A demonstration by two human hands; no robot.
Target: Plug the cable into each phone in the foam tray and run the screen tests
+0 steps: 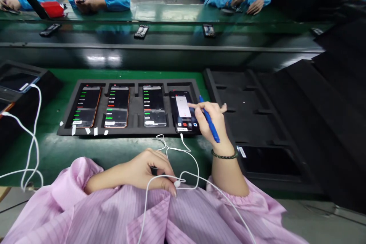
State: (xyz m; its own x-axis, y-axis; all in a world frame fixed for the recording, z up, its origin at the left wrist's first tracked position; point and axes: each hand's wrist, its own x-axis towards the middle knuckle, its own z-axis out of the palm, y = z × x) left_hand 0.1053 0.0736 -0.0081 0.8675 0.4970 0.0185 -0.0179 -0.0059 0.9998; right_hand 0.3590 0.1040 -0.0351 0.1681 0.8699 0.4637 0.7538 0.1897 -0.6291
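A black foam tray point(134, 121) holds several phones in a row. The rightmost phone point(183, 108) shows a white pop-up and has a white cable plugged into its lower edge. My right hand point(211, 120) is over its right side, a fingertip at the screen and a blue pen point(211, 126) held in the fingers. Test lists in green, white and red text fill the other screens, such as the phone point(154, 106) beside it. Near the table's front edge, my left hand point(154, 169) has its thumb and fingers around the small joint of the white earphone cable point(177, 183).
At right, another black tray point(248, 122) holds a dark phone point(265, 160). Cabled phones rest on a black block point(48, 80) at left. Beyond, a conveyor point(171, 38) carries several devices, and people in blue coats work behind it.
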